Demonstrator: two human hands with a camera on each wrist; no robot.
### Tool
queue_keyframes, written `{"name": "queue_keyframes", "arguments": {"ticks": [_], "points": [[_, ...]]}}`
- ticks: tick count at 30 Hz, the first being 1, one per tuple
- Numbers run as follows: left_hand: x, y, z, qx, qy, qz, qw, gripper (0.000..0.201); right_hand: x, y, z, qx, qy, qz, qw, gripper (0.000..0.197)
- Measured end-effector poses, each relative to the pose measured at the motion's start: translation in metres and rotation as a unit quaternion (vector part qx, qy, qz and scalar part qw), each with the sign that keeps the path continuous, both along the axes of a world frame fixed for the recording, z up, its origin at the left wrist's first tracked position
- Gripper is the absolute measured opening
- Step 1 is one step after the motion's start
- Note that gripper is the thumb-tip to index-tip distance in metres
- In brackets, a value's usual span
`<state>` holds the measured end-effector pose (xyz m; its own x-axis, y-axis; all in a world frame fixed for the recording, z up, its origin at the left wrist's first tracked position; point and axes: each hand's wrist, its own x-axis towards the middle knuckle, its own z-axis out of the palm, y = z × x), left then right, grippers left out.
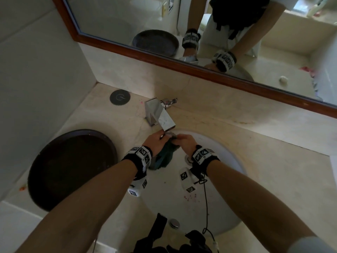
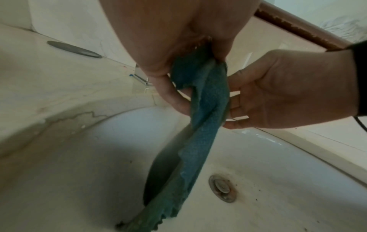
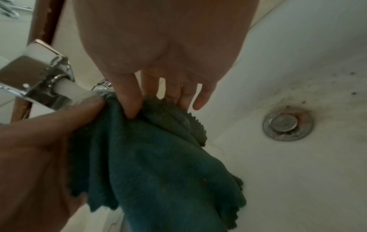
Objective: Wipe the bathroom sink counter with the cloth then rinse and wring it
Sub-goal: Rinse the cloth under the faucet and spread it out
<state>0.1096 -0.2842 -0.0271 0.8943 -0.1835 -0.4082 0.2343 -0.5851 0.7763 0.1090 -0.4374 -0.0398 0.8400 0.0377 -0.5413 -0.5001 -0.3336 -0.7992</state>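
Note:
A teal cloth (image 1: 163,157) hangs bunched over the white sink basin (image 1: 224,198), right under the chrome faucet (image 1: 159,114) spout. My left hand (image 1: 160,138) grips its top edge from the left, and my right hand (image 1: 179,140) pinches the same top edge from the right. In the right wrist view a white stream of water (image 3: 79,92) runs from the faucet (image 3: 41,78) onto the cloth (image 3: 158,157) beside my left hand's thumb (image 3: 79,108). In the left wrist view the cloth (image 2: 206,113) droops in a long fold down to the basin floor near the drain (image 2: 222,188).
A dark round tray (image 1: 73,168) lies on the beige counter (image 1: 273,154) left of the sink. A black round disc (image 1: 120,97) sits in the back left corner. A wood-framed mirror (image 1: 200,70) runs along the back wall. Pink specks dot the basin near its front.

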Motion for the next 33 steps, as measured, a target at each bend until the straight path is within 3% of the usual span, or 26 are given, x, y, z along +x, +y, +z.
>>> {"name": "queue_keyframes", "arguments": {"ticks": [1,4,7,11,18,22,28,33], "points": [[0.001,-0.001,0.001,0.002,-0.002,0.003,1.0,0.038,-0.001,-0.003,0.001,-0.013,0.005,0.0,1.0,0.002],[0.006,-0.005,0.001,0.017,0.0,-0.013,1.0,0.032,-0.005,-0.013,0.007,-0.053,0.014,0.003,0.999,0.017],[0.01,-0.011,0.001,0.037,0.012,-0.036,0.999,0.03,-0.006,-0.025,0.011,-0.098,-0.024,0.004,0.995,0.021],[0.014,-0.013,0.004,0.01,0.017,0.003,1.0,0.033,-0.005,-0.033,0.015,-0.158,-0.053,0.02,0.986,0.024],[0.009,-0.001,0.012,-0.084,0.042,0.084,0.992,0.021,-0.007,-0.03,0.028,-0.137,-0.014,0.04,0.99,0.014],[0.006,0.007,0.019,-0.092,0.048,0.08,0.991,0.009,-0.004,-0.014,0.029,-0.136,-0.051,0.024,0.989,0.014],[0.005,0.015,0.017,-0.076,0.074,0.073,0.992,0.03,-0.001,0.011,0.028,-0.197,-0.104,0.028,0.975,0.026],[0.005,0.017,0.015,-0.062,0.055,0.078,0.994,0.033,-0.001,0.019,0.023,-0.234,-0.079,0.042,0.968,0.047]]}}
